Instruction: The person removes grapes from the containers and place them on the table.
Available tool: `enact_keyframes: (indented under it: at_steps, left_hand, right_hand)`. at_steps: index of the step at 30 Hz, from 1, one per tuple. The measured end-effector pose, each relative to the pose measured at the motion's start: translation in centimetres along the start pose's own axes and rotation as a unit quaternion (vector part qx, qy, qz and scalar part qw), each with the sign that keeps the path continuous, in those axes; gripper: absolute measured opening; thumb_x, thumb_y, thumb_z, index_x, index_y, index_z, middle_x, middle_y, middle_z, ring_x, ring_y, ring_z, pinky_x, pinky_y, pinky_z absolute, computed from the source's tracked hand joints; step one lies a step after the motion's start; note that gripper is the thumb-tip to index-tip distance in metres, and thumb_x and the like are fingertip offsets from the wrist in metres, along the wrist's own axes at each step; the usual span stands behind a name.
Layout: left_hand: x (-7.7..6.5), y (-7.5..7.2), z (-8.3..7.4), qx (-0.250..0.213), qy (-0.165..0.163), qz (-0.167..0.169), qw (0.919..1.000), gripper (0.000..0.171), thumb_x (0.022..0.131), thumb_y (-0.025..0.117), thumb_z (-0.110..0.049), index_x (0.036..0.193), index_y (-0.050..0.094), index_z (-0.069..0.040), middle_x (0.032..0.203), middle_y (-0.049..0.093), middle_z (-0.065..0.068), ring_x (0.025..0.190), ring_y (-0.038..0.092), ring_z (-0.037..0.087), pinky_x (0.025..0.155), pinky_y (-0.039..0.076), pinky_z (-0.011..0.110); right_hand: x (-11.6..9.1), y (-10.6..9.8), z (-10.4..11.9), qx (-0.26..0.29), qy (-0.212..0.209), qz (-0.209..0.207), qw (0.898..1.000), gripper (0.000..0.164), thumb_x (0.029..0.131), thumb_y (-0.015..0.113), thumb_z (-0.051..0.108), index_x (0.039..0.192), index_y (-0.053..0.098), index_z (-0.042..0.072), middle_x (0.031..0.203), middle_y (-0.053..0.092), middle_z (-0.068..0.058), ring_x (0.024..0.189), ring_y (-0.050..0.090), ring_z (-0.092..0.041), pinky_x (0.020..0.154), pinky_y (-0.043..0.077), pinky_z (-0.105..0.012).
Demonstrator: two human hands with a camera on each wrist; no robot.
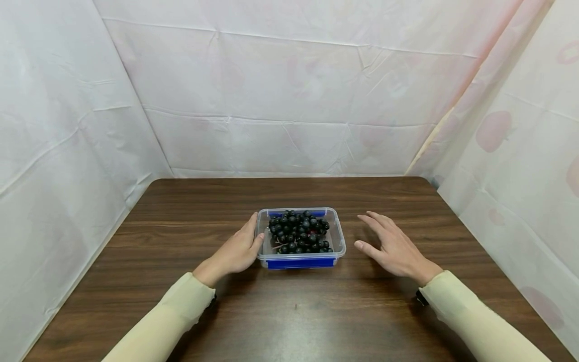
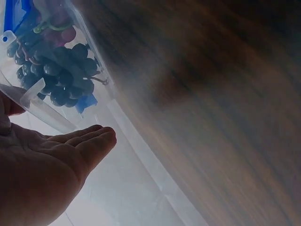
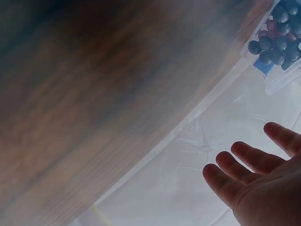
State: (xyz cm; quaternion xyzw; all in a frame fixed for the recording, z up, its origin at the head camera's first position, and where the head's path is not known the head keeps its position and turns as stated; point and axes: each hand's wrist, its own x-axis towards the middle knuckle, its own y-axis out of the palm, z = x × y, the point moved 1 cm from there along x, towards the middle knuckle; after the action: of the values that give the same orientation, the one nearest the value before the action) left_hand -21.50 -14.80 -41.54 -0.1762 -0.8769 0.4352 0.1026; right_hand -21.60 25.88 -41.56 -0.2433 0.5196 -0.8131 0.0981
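Note:
A clear plastic food container point(image 1: 338, 236) with blue side clips stands lidless at the middle of the table. Inside lie bunches of dark grapes point(image 1: 296, 231), and the left wrist view shows a few reddish grapes point(image 2: 62, 36) among them. My left hand point(image 1: 235, 250) rests against the container's left side, its fingers straight along the wall and the thumb at the rim. To the right of the container, apart from it, my right hand point(image 1: 394, 247) hovers with fingers spread and nothing in it.
The brown wood-grain table point(image 1: 296, 322) extends around the container. White sheeting point(image 1: 289, 85) hangs behind it and along both sides, printed with faint fruit shapes on the right.

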Motion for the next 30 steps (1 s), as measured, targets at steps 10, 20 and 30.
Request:
enact_keyframes:
  at_steps: [10, 20, 30]
  left_hand:
    - [0.1, 0.0, -0.3, 0.013, -0.001, 0.005, 0.9999, 0.069, 0.113, 0.033, -0.029, 0.163, -0.003, 0.001, 0.169, 0.006, 0.023, 0.154, 0.016, 0.036, 0.124, 0.019, 0.053]
    - [0.2, 0.4, -0.3, 0.023, -0.011, 0.007, 0.9997, 0.068, 0.112, 0.032, -0.028, 0.163, -0.004, -0.001, 0.169, 0.006, 0.020, 0.155, 0.017, 0.034, 0.123, 0.022, 0.053]
    - [0.1, 0.5, -0.3, 0.028, -0.010, -0.001, 0.9995, 0.068, 0.112, 0.035, -0.024, 0.163, -0.002, 0.000, 0.169, 0.010, 0.021, 0.154, 0.021, 0.035, 0.122, 0.025, 0.054]
  right_hand:
    - [0.5, -0.3, 0.8, 0.006, -0.005, -0.004, 1.000, 0.071, 0.098, 0.061, 0.054, 0.158, 0.041, 0.021, 0.162, 0.037, -0.014, 0.146, 0.034, -0.039, 0.110, 0.034, -0.067]
    - [1.1, -0.4, 1.7, 0.026, -0.006, 0.009, 1.000, 0.070, 0.099, 0.060, 0.055, 0.159, 0.040, 0.023, 0.163, 0.035, -0.009, 0.148, 0.033, -0.034, 0.110, 0.036, -0.066]
    - [1.9, -0.4, 2.8, 0.038, -0.008, 0.024, 0.999, 0.072, 0.100, 0.059, 0.057, 0.160, 0.037, 0.025, 0.165, 0.032, -0.007, 0.149, 0.032, -0.033, 0.109, 0.038, -0.065]
